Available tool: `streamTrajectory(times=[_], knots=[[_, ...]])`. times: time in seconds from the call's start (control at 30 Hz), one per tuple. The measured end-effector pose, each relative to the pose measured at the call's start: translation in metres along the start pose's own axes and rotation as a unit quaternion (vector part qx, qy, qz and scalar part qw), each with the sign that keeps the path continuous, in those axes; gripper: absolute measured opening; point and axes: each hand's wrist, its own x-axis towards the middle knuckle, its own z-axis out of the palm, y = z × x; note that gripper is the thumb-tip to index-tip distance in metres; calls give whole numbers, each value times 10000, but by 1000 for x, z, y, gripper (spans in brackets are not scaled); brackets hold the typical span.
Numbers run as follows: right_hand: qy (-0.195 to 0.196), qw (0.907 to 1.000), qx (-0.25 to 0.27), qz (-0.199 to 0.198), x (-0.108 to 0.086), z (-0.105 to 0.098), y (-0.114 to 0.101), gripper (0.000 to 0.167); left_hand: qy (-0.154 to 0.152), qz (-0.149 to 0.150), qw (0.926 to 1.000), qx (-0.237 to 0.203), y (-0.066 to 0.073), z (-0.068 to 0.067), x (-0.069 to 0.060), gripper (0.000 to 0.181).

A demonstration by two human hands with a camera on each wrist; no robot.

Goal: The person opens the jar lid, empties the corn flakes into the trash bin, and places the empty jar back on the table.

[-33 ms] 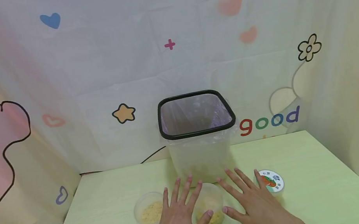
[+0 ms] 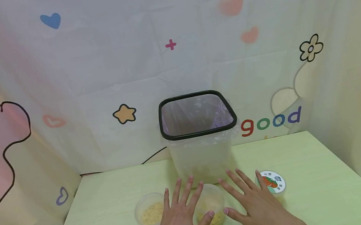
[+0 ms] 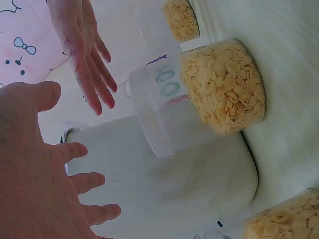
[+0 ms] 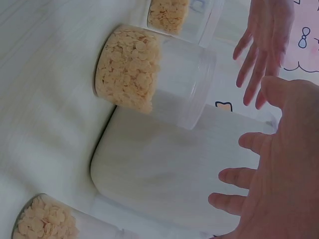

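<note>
Printed cloth (image 2: 114, 60) backs the green table (image 2: 98, 218) bearing jars (image 2: 148, 218).

A pale green tabletop with faint wood grain (image 2: 108, 196) is occupied, toward the back, by a squarish whitish plastic bin with a black rim (image 2: 202, 156). Before it, three round clear plastic jars of yellowish flakes are set upright: a left jar (image 2: 149, 215), a middle jar (image 2: 210, 202) and a right jar (image 2: 275, 182), the last partly hidden but seemingly topped by a white printed lid (image 2: 275, 179).
</note>
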Motion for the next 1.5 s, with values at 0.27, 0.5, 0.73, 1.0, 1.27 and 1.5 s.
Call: streamTrajectory(times=[0.27, 0.5, 0.73, 1.0, 1.27, 1.5], knots=[[60, 10000, -16, -13, -1, -1, -2, 67, -21, -24, 10000, -10, -1, 2, 0, 70], [147, 9999, 88, -16, 1, -5, 1, 68, 264, 61, 9996, 70, -4, 3, 0, 70], [229, 9997, 63, 59, 3, -11, 10, 73, 367, 83, 9992, 132, -4, 2, 2, 70], [214, 9998, 50, -7, 6, -18, 19, 76, 618, 144, 9976, 266, -4, 5, 3, 71], [18, 9992, 93, 398, 4, -22, 40, 76, 561, 203, 9981, 165, -2, 6, 7, 71], [-113, 9976, 132, 673, 1, -21, 57, 75, 135, 169, 9998, -43, 5, 6, 11, 72]])
